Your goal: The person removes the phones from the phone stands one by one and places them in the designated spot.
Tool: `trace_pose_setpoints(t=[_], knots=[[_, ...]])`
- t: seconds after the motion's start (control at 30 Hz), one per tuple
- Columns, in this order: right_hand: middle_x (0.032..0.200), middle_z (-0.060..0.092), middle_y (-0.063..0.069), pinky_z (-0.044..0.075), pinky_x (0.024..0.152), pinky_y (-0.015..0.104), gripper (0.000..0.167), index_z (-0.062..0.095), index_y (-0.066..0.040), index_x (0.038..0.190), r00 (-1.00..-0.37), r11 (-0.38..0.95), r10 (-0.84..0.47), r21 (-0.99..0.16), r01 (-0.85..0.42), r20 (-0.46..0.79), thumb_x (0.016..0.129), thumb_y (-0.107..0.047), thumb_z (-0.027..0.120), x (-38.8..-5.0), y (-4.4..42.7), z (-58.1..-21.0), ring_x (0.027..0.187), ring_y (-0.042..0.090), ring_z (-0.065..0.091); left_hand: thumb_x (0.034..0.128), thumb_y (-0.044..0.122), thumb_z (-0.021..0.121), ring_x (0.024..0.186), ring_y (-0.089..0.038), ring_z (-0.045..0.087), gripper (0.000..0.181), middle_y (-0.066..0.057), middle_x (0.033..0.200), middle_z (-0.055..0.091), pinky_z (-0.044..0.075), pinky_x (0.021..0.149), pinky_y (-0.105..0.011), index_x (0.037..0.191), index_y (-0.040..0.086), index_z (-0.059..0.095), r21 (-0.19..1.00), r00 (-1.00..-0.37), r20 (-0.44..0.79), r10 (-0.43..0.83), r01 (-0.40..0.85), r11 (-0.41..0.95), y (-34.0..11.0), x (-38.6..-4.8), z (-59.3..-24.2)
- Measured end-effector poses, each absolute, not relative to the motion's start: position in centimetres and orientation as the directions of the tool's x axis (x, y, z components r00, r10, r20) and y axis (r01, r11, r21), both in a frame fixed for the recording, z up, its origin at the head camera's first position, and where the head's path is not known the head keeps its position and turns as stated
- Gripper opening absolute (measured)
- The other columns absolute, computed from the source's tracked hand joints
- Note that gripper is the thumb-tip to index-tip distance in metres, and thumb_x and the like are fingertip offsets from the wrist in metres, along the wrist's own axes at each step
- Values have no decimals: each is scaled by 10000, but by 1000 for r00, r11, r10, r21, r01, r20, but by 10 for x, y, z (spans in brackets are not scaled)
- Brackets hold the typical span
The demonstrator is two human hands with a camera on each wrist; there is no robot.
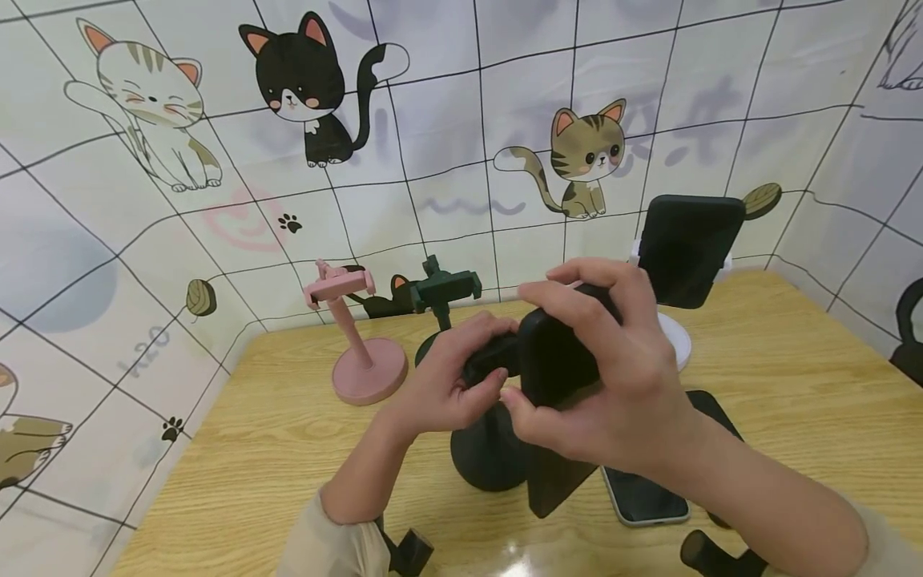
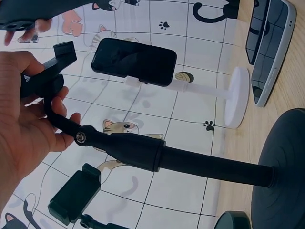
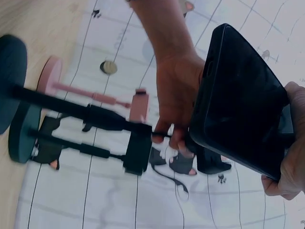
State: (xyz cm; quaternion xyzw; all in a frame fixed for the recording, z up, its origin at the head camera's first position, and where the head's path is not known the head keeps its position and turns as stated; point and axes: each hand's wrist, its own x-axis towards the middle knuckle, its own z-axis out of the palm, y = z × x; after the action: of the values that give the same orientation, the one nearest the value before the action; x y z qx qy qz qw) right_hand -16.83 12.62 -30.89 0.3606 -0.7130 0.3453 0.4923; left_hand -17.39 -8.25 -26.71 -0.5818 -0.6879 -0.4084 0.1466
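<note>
My left hand (image 1: 450,377) grips the phone clamp (image 2: 47,76) at the top of a black phone stand, thumb and fingers round it. From the clamp, the stand's pole (image 2: 214,164) runs down to a round black base (image 1: 486,461) on the table. A dark smartphone (image 3: 238,100) is in my right hand (image 1: 627,377), pinched by its edges between thumb and fingers. The left wrist view shows the phone's edge (image 2: 43,14) close above the clamp, with a gap between them. In the head view my right fingers hide part of the phone.
Behind the hands stand a pink phone stand (image 1: 353,336) and a dark green one (image 1: 443,292). At the right, a white stand (image 1: 675,340) carries a black phone (image 1: 688,252). A light-edged phone (image 1: 649,501) and a black phone (image 1: 710,409) lie on the wooden table (image 1: 238,481).
</note>
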Motion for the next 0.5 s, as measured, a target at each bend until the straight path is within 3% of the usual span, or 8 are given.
trace_pose_setpoints(t=[0.13,0.27,0.37,0.5], knots=[[1185,454,122,398,747,365,794,591,-134,1175,-352,603,-216,-159,-782,911,450,-335,842,-129,134,-266,1086,301,392,871,206,443,750,-120,483,319,-81,896,531,426,630,-227,1093,-9,523,377,-273,674,686,926,-2,-76,-181,-263],[1072,468,166,323,725,422,623,589,-107,1127,-472,693,-235,-194,-694,849,651,-494,698,-106,143,-246,1009,317,405,852,166,467,726,-118,461,312,-86,899,518,402,601,-228,1098,-16,531,350,-256,684,682,937,1,-70,-189,-260],[1033,454,170,341,696,433,588,574,-90,1102,-586,748,-232,-243,-618,777,650,-434,728,-98,153,-248,970,322,402,825,95,487,722,-119,457,312,-95,923,520,400,602,-227,1110,-24,535,336,-248,694,676,942,1,-65,-195,-257],[1020,450,124,396,645,445,617,562,-105,1096,-737,810,-204,-312,-497,644,537,-189,810,-95,169,-261,918,301,397,818,48,492,772,-137,474,315,-121,981,530,414,638,-226,1117,-40,538,318,-236,717,656,948,-6,-56,-201,-256]])
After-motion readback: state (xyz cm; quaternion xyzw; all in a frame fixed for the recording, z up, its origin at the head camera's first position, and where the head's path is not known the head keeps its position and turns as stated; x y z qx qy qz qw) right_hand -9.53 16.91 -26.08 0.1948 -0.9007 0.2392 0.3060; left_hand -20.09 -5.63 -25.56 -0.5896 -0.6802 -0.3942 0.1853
